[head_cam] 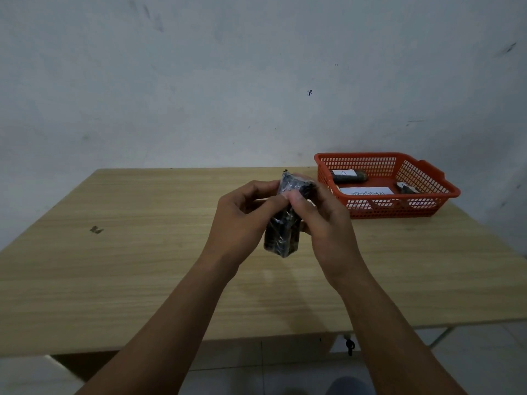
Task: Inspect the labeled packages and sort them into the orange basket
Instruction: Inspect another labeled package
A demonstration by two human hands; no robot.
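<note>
hands meet mid-table: left hand (pixel 245 220) and right hand (pixel 319 220) both pinch a dark wrapped package (pixel 282 223) held upright above the table (pixel 114 252). its label isn't visible, so it could be misjudged; the slick wrap may slip. orange basket (pixel 427 206) waits at two o'clock.

Left hand (pixel 242 220), right hand (pixel 322 223), apparently pinching

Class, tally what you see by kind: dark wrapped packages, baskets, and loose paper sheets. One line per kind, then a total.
Dark wrapped packages: 3 (held package, package labelled A, right-hand package in basket)
Orange baskets: 1
Paper sheets: 1
Total: 5
</note>
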